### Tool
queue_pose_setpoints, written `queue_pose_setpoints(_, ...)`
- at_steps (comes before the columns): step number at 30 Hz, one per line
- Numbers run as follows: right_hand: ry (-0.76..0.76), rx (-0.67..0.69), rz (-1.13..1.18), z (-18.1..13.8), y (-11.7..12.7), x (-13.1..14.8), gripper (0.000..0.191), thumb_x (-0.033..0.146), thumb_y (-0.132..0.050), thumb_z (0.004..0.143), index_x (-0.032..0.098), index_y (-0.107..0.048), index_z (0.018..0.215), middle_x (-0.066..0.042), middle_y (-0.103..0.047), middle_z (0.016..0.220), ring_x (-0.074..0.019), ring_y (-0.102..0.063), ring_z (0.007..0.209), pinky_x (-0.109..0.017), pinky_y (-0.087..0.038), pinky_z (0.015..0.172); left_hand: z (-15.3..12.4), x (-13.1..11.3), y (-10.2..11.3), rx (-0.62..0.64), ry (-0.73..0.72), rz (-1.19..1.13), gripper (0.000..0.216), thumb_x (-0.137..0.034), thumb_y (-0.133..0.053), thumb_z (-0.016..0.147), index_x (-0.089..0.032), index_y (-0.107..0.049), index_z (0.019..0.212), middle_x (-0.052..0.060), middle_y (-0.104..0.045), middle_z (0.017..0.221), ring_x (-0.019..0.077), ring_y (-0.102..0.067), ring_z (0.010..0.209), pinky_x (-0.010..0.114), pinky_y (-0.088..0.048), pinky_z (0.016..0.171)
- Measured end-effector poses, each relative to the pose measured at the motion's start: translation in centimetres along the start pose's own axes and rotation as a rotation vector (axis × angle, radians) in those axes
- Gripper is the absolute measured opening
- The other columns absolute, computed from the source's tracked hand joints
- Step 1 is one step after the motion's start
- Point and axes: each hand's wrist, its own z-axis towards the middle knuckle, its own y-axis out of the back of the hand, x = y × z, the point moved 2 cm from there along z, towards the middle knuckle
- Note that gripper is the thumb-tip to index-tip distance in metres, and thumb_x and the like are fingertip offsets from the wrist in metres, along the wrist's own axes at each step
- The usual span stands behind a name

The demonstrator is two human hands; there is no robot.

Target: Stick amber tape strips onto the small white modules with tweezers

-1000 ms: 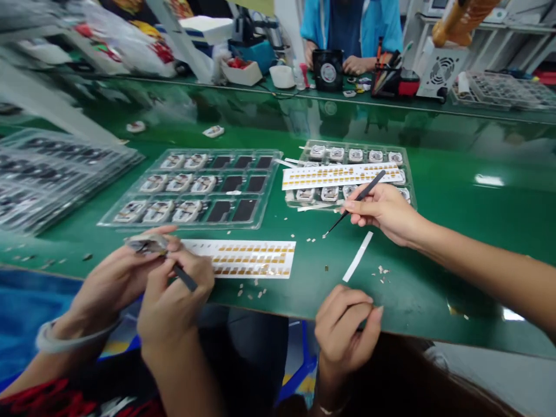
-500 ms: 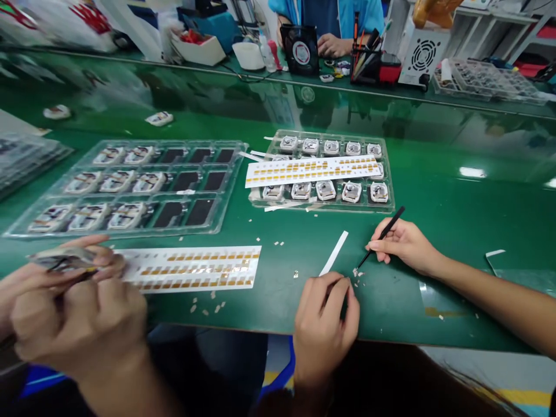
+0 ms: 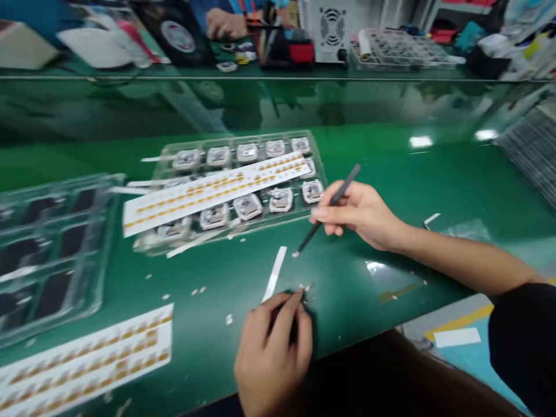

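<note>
Neither my left hand nor my right hand shows now. In the lower left lies a white sheet with rows of amber stickers, and behind it a clear tray with dark pads, partly cut off. A co-worker's right hand holds black tweezers, whose tip meets a tiny pale piece. The co-worker's left hand rests at the table edge beside a white strip. A second sticker sheet lies across a tray of small white housings.
Tiny pale scraps dot the green tabletop. A clear film piece lies right of the co-worker's hands. Beyond the table stand a black fan, a tool holder and a fan-vented white box; another person's hand shows there.
My view has swung right. My hands, which held a small white housing at the lower left, have left the picture. The co-worker's tweezers have moved away from the small scraps by the left hand.
</note>
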Motion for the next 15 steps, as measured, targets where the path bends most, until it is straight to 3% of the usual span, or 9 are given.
queue_pose_setpoints(4, 0.199, -0.105, -0.065, -1.1, 0.5, 6.0, 0.037, 0.041, -0.082, 0.067, 0.017, -0.056, 0.079, 0.001, -0.062, 0.077, -0.0086, -0.06, 0.066, -0.018, -0.048, 0.055, 0.0, 0.1, 0.2, -0.052, 0.006, -0.02, 0.015, -0.008, -0.065, 0.084, -0.011, -0.065, 0.099, 0.008, -0.066, 0.088, 0.0173, -0.06, 0.076, 0.031, -0.048, 0.075)
queue_pose_setpoints(7, 0.218, -0.159, -0.109, -2.8, 1.5, 7.7, 0.037, 0.04, -0.082, 0.067, 0.016, -0.057, 0.08, 0.001, -0.062, 0.078, -0.0084, -0.06, 0.068, -0.017, -0.046, 0.054, 0.0, -0.2, 0.8, -0.071, 0.03, -0.049, 0.008, -0.009, -0.066, 0.084, -0.013, -0.063, 0.09, 0.006, -0.065, 0.082, 0.0159, -0.059, 0.071, 0.03, -0.048, 0.07)
queue_pose_setpoints(11, 0.058, -0.182, -0.078, -5.6, 3.6, 4.1, 0.041, 0.042, -0.085, 0.061, 0.017, -0.056, 0.074, 0.001, -0.066, 0.075, -0.0063, -0.055, 0.058, -0.018, -0.044, 0.05, -0.3, -0.9, 1.7, 0.106, -0.108, -0.234, 0.004, -0.017, -0.066, 0.087, -0.017, -0.064, 0.09, 0.004, -0.064, 0.085, 0.0168, -0.058, 0.078, 0.031, -0.046, 0.073)
queue_pose_setpoints(15, -0.124, -0.29, -0.019, -8.6, 5.4, -1.4, 0.041, 0.04, -0.087, 0.056, 0.018, -0.057, 0.072, -0.001, -0.068, 0.071, -0.0067, -0.053, 0.052, -0.02, -0.042, 0.048, -1.3, -1.3, 2.0, 0.283, -0.174, -0.26, 0.019, -0.031, -0.067, 0.087, -0.021, -0.066, 0.103, 0.005, -0.064, 0.094, 0.019, -0.056, 0.084, 0.033, -0.041, 0.073)
